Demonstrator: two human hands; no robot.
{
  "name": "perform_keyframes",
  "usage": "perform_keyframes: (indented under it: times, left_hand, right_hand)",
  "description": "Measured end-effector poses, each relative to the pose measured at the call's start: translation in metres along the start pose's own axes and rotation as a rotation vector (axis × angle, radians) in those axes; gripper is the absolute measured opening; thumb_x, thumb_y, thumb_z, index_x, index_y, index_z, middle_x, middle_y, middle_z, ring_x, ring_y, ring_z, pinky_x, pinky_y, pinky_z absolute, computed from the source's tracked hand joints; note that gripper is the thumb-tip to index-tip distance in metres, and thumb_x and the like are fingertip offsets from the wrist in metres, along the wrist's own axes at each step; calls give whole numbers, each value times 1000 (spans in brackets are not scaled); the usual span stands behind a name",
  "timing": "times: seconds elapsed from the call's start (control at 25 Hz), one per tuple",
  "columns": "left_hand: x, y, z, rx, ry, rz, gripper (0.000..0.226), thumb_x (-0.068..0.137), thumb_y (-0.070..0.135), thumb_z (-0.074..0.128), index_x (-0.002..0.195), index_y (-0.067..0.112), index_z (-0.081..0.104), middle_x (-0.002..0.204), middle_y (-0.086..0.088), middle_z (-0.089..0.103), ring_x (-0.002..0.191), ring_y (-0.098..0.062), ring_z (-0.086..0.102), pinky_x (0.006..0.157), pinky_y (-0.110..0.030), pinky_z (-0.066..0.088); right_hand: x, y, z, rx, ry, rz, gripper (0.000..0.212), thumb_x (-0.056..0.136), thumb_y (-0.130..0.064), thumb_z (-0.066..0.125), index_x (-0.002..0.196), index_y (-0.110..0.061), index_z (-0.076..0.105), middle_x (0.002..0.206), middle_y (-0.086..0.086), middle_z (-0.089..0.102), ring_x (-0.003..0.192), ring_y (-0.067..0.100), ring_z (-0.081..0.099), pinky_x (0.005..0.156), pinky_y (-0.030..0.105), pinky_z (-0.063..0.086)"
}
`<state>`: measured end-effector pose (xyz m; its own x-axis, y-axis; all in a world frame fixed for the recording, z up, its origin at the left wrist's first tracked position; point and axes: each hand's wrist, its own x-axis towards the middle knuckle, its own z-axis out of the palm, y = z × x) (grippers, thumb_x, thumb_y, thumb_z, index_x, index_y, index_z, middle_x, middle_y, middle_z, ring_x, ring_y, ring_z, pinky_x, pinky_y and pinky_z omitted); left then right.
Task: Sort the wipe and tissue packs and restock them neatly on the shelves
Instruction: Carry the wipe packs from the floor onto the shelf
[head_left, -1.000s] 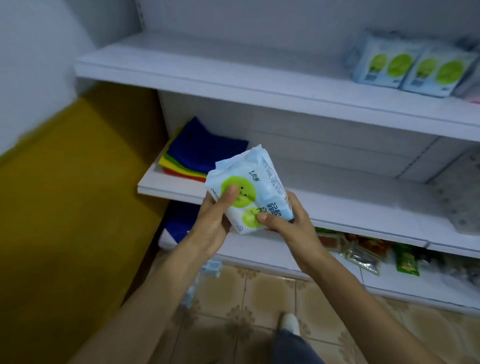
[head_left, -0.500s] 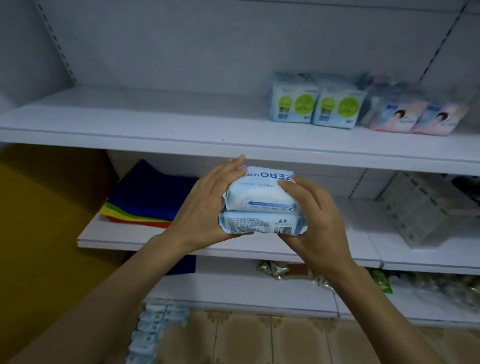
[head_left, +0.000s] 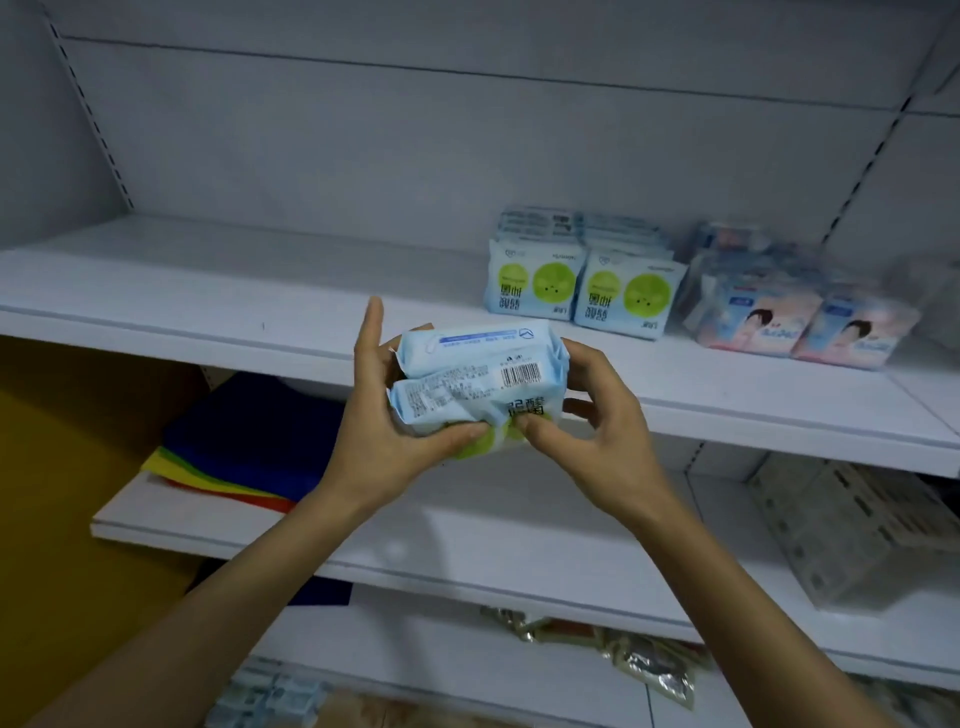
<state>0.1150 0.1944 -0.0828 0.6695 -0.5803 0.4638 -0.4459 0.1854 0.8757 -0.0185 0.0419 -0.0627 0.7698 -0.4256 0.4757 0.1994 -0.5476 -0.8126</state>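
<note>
Two light-blue wipe packs (head_left: 478, 379) with green circles are held stacked between my hands, in front of the upper shelf (head_left: 260, 306). My left hand (head_left: 389, 431) grips their left end, thumb under the lower pack and one finger pointing up. My right hand (head_left: 592, 421) grips the right end, thumb pinching the bottom edge. Matching green-circle packs (head_left: 582, 286) stand in two rows on the upper shelf to the right. Pink-and-blue tissue packs (head_left: 795, 322) lie beside them.
A stack of coloured cloths (head_left: 244, 447) lies on the middle shelf at left, and a clear-wrapped white bundle (head_left: 852, 530) at right. Foil snack packets (head_left: 623, 654) sit on the lowest shelf. More small packs (head_left: 270, 696) lie on the floor. The upper shelf's left half is bare.
My view rose from the lower shelves to the upper one. Both hands lifted the packs toward the upper shelf and tilted them, so the barcode side now faces me.
</note>
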Motion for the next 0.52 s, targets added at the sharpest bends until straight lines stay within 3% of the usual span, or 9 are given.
perform_keyframes:
  times: [0.12, 0.28, 0.4, 0.52]
  left_hand:
    - [30, -6, -2, -12, -9, -44, 127, 55, 24, 93, 149, 34, 9, 133, 29, 48, 125, 0, 50, 101, -30, 47]
    - [91, -21, -26, 125, -29, 8, 116, 57, 21, 91, 147, 31, 19, 113, 43, 54, 112, 7, 56, 92, -21, 51]
    - [147, -38, -47, 40, -24, 13, 109, 55, 20, 84, 145, 29, 23, 121, 27, 54, 113, -2, 59, 86, -19, 53]
    - [208, -64, -71, -25, 59, -15, 105, 51, 18, 84, 140, 31, 29, 122, 11, 55, 107, -5, 61, 83, -21, 54]
  right_hand:
    - [31, 8, 10, 52, 29, 6, 54, 76, -16, 74, 121, -36, 51, 116, -19, 62, 105, 4, 60, 85, 23, 52]
    - [77, 20, 29, -12, 31, 30, 57, 84, -15, 72, 126, -39, 44, 119, -26, 58, 112, -3, 54, 88, 16, 48]
    - [120, 32, 42, -204, 101, 3, 58, 86, -26, 69, 137, -30, 42, 133, -18, 49, 118, -4, 47, 93, 11, 40]
    - [157, 42, 53, -426, 205, -74, 53, 87, -29, 66, 136, -22, 46, 129, -16, 46, 116, -2, 41, 94, 12, 34]
